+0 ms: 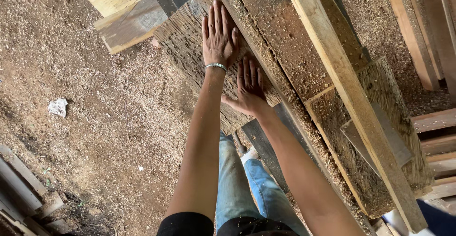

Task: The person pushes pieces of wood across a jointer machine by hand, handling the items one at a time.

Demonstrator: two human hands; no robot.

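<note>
Rough grey plank, sawdust-flecked.

Soft daylight, bright w/ no glare. Faint shadows under the arms. Pic mostly sharp; edges bend a bit, bottom right corner blurry.

We see no package, label, sign or screen that we can be sure of. The nearest to one is a crumpled white scrap, perhaps a wrapper or paper, lying on the sawdust well to the left of the rough plank. It is small, creased and pale grey-white; whether it bears any print we cannot tell.
</note>
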